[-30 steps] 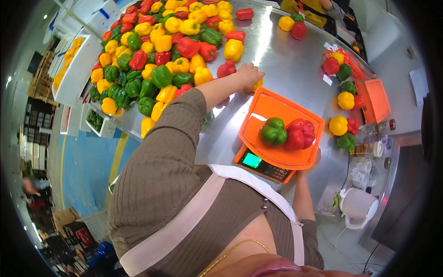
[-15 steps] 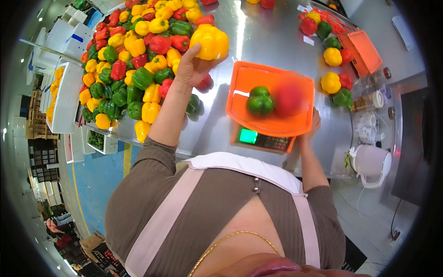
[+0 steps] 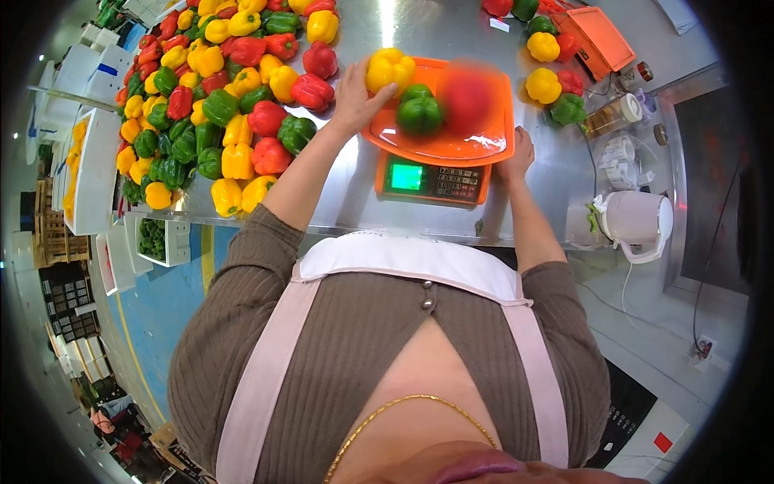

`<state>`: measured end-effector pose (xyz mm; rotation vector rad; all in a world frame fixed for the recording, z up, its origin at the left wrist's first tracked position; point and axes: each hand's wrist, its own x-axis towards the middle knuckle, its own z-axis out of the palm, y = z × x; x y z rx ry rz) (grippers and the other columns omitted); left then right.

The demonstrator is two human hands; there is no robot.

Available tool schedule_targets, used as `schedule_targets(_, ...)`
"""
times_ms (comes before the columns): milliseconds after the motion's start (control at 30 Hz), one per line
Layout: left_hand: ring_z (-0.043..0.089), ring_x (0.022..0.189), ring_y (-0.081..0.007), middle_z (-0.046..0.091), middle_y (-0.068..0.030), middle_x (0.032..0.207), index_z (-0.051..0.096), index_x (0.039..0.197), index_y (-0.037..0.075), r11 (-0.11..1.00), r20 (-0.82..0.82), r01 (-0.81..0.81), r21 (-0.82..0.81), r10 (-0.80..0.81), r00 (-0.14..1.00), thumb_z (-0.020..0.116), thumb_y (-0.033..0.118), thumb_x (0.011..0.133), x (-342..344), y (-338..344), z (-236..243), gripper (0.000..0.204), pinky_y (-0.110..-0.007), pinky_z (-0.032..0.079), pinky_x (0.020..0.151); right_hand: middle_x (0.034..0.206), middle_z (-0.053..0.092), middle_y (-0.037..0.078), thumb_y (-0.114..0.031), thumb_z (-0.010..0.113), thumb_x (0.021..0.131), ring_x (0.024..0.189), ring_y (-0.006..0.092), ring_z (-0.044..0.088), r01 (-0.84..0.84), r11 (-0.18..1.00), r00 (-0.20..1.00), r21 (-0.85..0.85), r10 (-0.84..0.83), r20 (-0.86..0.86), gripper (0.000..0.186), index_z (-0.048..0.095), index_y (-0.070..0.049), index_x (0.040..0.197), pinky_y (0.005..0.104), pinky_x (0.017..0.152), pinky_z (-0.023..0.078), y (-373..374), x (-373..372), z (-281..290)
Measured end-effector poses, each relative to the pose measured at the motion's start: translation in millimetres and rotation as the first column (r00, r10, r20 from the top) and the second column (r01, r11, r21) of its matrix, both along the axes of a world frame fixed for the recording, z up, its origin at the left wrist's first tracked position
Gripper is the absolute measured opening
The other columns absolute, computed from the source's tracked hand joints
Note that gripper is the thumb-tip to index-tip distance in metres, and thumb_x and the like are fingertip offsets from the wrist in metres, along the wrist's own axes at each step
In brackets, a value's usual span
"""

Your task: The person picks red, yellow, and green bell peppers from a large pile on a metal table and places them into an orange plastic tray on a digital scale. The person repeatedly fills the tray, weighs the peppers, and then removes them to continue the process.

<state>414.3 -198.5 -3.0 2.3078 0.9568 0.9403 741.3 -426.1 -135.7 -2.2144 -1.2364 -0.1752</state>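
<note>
My left hand [image 3: 355, 101] is closed around a yellow bell pepper [image 3: 390, 71] at the left end of an orange weighing tray [image 3: 403, 143]. Beside it in the tray lies a green bell pepper [image 3: 419, 110]. A red bell pepper [image 3: 468, 98], smeared in the picture, is to the right of the green one. Under the tray stands the orange scale [image 3: 476, 194] with a lit green display. At the tray's right rim is my right hand [image 3: 518, 153], its fingers partly hidden by the rim.
A large pile of red, yellow and green bell peppers [image 3: 222, 109] covers the table's left side. Several peppers [image 3: 544, 83] stand in groups at the far right, near an orange basket [image 3: 595, 40]. A jar [image 3: 614, 114] and a pale jug [image 3: 637, 218] are at the right.
My left hand has brought the yellow pepper from beside the pile over to the tray, next to the green one. My right hand stays by the tray's right rim. The whole view has shifted.
</note>
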Motion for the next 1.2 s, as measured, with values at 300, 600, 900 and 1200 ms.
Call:
schedule_targets(300,0.051,0.133,-0.0306,0.054,-0.0211,0.141,0.039,0.148,-0.002,0.878,0.106,-0.205,-0.432,0.276,0.955,0.073,0.04,0.09,-115,-23,35,0.08,-0.036,0.04,0.11,0.111,0.066,0.011,-0.018,0.063,0.099,0.097,0.0191,0.066,0.375,0.876,0.427,0.305,0.129,-0.895,0.033,0.058,-0.001,0.126,0.0303,0.082,0.057,-102,9,85)
schedule_targets(600,0.051,0.133,-0.0332,0.049,-0.023,0.145,0.038,0.149,0.002,0.838,0.161,-0.229,-0.495,0.348,0.924,0.076,0.037,0.089,-147,-38,33,0.079,-0.04,0.043,0.108,0.106,0.068,0.01,-0.015,0.06,0.101,0.088,0.0152,0.065,0.417,0.847,0.409,0.33,0.149,-0.9,0.025,0.06,-0.002,0.123,0.0291,0.079,0.057,-114,-20,90)
schedule_targets(900,0.044,0.14,-0.0328,0.04,-0.0215,0.152,0.024,0.158,0.009,0.851,0.109,-0.071,-0.521,0.149,0.983,0.081,0.028,0.084,-109,-54,67,0.095,-0.041,0.041,0.111,0.108,0.066,0.008,-0.013,0.06,0.1,0.089,0.0124,0.063,0.126,0.909,0.561,0.397,0.265,-0.784,0.027,0.059,0.0,0.124,0.0271,0.08,0.055,-69,-44,139)
schedule_targets(1200,0.023,0.15,-0.0382,0.02,-0.0255,0.161,0.01,0.159,0.002,0.903,-0.031,0.248,-0.35,-0.276,0.961,0.093,0.041,0.065,-42,-22,64,0.131,-0.043,0.023,0.122,0.124,0.06,0.012,-0.012,0.071,0.091,0.1,0.0158,0.062,-0.252,0.908,0.578,0.333,0.418,-0.701,0.057,0.049,-0.004,0.143,0.0306,0.087,0.054,-9,-49,181)
